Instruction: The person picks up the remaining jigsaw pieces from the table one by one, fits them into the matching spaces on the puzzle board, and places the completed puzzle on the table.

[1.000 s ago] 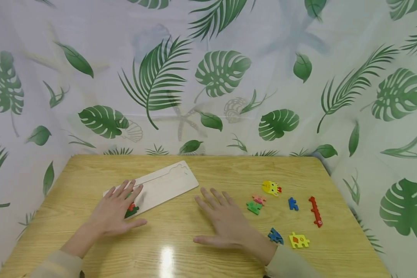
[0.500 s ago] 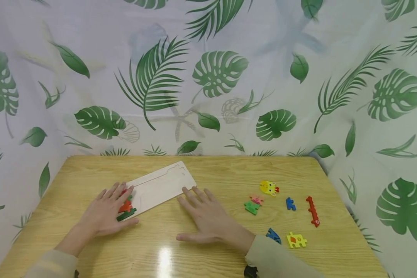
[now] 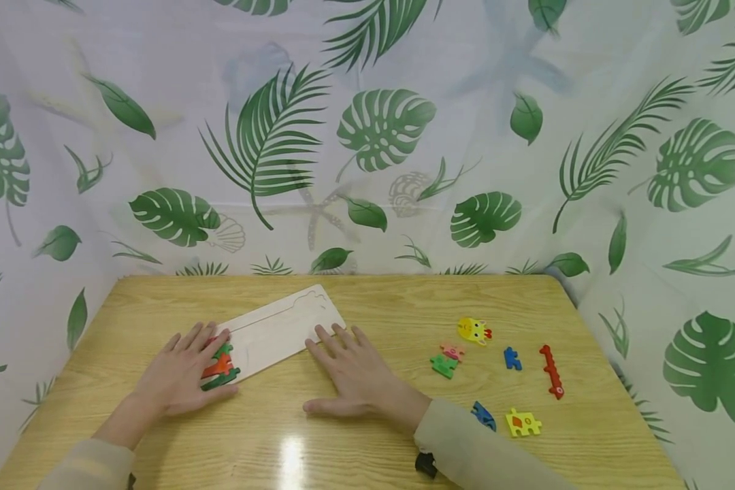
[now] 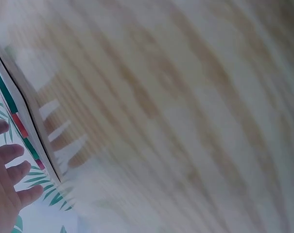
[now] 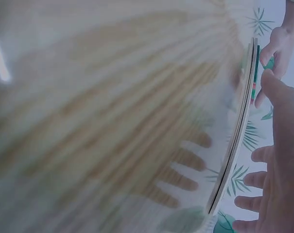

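A pale wooden puzzle board (image 3: pixel 282 333) lies at a slant on the table. Red, orange and green puzzle pieces (image 3: pixel 222 365) sit at its left end. Over that end, fingers spread, is my left hand (image 3: pixel 180 371), partly covering the pieces. My right hand (image 3: pixel 355 374) is spread flat beside the board's near right edge, fingertips right at that edge. Both wrist views show straight fingers by the thin side of the board, with the left hand (image 4: pixel 8 179) in one and the right hand (image 5: pixel 285 160) in the other. Neither hand grips anything.
To the right lie loose pieces: a yellow giraffe head (image 3: pixel 474 331), a pink piece (image 3: pixel 452 352), a green piece (image 3: pixel 444 366), a small blue piece (image 3: pixel 512 358), a long red piece (image 3: pixel 551 372), a dark blue piece (image 3: pixel 483 416) and a yellow piece (image 3: pixel 523 422). A leaf-print cloth (image 3: pixel 367 224) hangs behind.
My right hand has moved left to the board's near edge. My left hand has shifted slightly left, uncovering more of the coloured pieces. The loose pieces have stayed put.
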`<state>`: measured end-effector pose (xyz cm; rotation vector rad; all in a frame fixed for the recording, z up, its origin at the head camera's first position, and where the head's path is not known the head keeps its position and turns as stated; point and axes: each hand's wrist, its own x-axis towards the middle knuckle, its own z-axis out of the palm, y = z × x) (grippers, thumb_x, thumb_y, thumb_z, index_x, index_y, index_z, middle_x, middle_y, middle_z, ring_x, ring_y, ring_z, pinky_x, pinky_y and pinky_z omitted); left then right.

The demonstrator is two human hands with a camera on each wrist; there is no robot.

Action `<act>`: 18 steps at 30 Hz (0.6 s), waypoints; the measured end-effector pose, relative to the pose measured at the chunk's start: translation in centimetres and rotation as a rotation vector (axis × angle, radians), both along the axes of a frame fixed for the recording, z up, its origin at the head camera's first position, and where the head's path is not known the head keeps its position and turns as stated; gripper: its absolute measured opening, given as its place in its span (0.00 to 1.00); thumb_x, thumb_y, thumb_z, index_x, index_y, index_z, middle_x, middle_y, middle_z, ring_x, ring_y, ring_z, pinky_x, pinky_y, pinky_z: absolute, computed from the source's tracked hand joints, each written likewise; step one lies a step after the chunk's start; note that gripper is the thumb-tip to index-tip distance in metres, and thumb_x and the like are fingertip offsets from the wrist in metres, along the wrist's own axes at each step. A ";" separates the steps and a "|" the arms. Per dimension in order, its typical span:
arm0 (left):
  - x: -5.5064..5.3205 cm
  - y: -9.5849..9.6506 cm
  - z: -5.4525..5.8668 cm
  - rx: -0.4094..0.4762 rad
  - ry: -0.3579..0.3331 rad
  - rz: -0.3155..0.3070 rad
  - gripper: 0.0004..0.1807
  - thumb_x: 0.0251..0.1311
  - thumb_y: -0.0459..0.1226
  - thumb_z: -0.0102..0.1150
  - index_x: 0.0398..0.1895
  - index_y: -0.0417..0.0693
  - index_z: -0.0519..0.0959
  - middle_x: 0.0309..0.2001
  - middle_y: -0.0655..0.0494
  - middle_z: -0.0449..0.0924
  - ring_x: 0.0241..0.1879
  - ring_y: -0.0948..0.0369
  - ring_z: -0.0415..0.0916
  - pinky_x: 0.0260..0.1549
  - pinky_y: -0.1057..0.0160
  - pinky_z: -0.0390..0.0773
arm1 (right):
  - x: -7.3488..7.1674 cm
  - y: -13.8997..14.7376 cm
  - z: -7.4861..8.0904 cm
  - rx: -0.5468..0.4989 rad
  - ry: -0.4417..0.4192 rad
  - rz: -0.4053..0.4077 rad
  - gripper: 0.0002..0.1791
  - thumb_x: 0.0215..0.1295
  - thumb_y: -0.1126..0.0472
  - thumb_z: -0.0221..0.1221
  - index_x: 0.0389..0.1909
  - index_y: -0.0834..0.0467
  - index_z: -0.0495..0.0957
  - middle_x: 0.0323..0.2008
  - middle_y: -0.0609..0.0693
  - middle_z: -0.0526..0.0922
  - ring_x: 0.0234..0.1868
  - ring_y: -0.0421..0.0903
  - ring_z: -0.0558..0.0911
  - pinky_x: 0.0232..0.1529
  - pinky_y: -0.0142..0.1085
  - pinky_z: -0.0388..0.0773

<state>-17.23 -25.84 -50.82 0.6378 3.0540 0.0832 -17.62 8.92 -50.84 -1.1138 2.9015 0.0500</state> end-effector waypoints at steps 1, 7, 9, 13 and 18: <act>0.0 -0.1 0.0 -0.001 -0.003 0.000 0.57 0.60 0.75 0.55 0.81 0.45 0.65 0.80 0.35 0.62 0.79 0.35 0.60 0.73 0.29 0.64 | -0.1 -0.1 0.0 0.006 -0.002 -0.002 0.60 0.64 0.14 0.41 0.86 0.49 0.50 0.86 0.56 0.52 0.85 0.62 0.58 0.82 0.62 0.57; -0.1 -0.2 -0.2 -0.004 -0.013 0.001 0.57 0.59 0.76 0.55 0.81 0.46 0.65 0.80 0.35 0.63 0.78 0.35 0.62 0.72 0.29 0.66 | -0.5 -0.4 -0.1 0.047 -0.022 -0.021 0.59 0.64 0.14 0.40 0.86 0.48 0.50 0.86 0.54 0.51 0.85 0.60 0.58 0.82 0.62 0.58; -0.1 -0.3 -0.1 -0.003 -0.014 0.001 0.57 0.59 0.75 0.56 0.81 0.46 0.65 0.80 0.35 0.64 0.78 0.35 0.63 0.71 0.29 0.66 | -0.7 -0.5 -0.2 0.056 -0.026 -0.029 0.59 0.64 0.14 0.40 0.86 0.47 0.50 0.86 0.54 0.51 0.85 0.60 0.58 0.82 0.62 0.58; -0.2 -0.3 -0.1 -0.012 -0.021 -0.008 0.57 0.60 0.75 0.56 0.81 0.45 0.64 0.79 0.35 0.64 0.78 0.35 0.63 0.71 0.30 0.67 | -1.0 -0.8 -0.2 0.081 -0.028 -0.044 0.60 0.63 0.13 0.39 0.86 0.47 0.49 0.86 0.53 0.51 0.84 0.59 0.60 0.81 0.60 0.60; -0.2 -0.3 -0.2 -0.013 -0.023 -0.019 0.57 0.60 0.74 0.57 0.81 0.44 0.64 0.79 0.34 0.64 0.77 0.34 0.64 0.70 0.31 0.69 | -1.0 -1.0 -0.1 0.112 -0.034 -0.056 0.59 0.63 0.13 0.39 0.86 0.46 0.50 0.86 0.53 0.53 0.84 0.58 0.61 0.79 0.60 0.64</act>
